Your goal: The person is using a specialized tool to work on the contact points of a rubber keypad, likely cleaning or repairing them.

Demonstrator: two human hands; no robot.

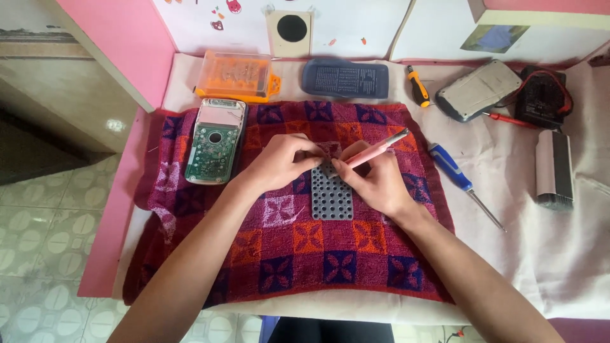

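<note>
A grey rubber keypad (332, 194) with rows of round holes lies on a dark red checked towel (292, 248). My left hand (283, 162) pinches the keypad's top edge with its fingertips. My right hand (375, 181) grips a pink pen-shaped tool (378, 149), its lower end at the keypad's top edge, touching where my left fingers are. An opened calculator body (216, 141) showing a green circuit board rests on the towel to the left of my left hand.
An orange plastic bit case (236, 75) and a dark blue calculator cover (345, 79) lie behind the towel. To the right are a blue-handled screwdriver (452, 168), an orange-handled screwdriver (417, 86), a grey device (478, 89), a black battery pack (540, 95) and a silver box (554, 168).
</note>
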